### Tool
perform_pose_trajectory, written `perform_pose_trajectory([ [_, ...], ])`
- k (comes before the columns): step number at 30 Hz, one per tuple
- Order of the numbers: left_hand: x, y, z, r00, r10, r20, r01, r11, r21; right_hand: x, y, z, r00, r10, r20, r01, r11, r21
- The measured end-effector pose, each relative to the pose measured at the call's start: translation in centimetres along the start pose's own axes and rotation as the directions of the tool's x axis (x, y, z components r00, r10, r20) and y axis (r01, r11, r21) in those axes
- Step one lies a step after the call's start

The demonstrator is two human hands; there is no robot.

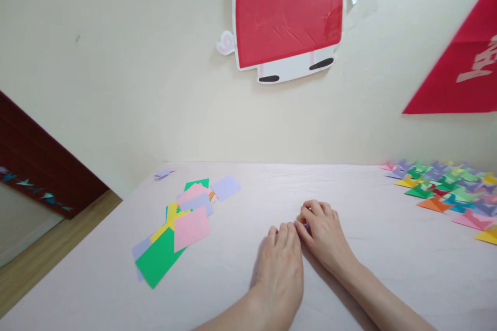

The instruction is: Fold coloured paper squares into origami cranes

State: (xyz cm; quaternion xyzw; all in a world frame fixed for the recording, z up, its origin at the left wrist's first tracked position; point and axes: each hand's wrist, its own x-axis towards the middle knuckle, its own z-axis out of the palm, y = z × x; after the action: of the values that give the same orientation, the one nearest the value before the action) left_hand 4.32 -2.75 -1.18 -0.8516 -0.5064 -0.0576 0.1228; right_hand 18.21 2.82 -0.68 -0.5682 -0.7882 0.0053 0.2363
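A small piece of purple paper (307,226) is mostly hidden beneath my fingers on the pale tabletop. My right hand (323,232) is closed on it, fingers curled and thumb pointing toward the other hand. Right beside it, my left hand (281,264) has its fingers bent down and pressed together at the paper's left end. The fingertips of both hands nearly meet. How the paper is folded cannot be made out.
Loose paper sheets, among them a green one (161,258) and a pink one (192,228), overlap at the left. A folded purple piece (163,174) lies farther back. Rows of colourful folded paper figures (462,191) stand at the right. The wall (272,124) borders the table's far edge.
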Motion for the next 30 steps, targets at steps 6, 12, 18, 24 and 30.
perform_pose_trajectory([
  [6,0.1,-0.2,-0.9,0.996,0.082,0.031,-0.086,0.984,0.154,-0.7,1.0,0.5,0.998,-0.012,-0.055,0.0,0.975,-0.221],
  [12,-0.1,-0.8,-1.0,0.987,0.153,0.053,-0.16,0.963,0.215,-0.8,1.8,0.7,1.0,-0.02,-0.024,0.013,0.962,-0.272],
  [18,-1.4,-1.3,0.1,0.995,0.092,0.042,-0.1,0.96,0.263,-0.8,1.6,0.7,1.0,-0.009,-0.016,0.005,0.966,-0.258],
  [24,-2.2,-1.4,0.7,0.997,0.069,-0.026,-0.062,0.972,0.225,-0.9,2.5,1.0,0.997,0.007,-0.072,-0.018,0.986,-0.165],
  [30,-1.8,-0.9,1.3,0.991,0.053,-0.125,-0.019,0.966,0.258,-0.3,0.7,1.2,0.987,-0.012,-0.161,-0.006,0.994,-0.109],
])
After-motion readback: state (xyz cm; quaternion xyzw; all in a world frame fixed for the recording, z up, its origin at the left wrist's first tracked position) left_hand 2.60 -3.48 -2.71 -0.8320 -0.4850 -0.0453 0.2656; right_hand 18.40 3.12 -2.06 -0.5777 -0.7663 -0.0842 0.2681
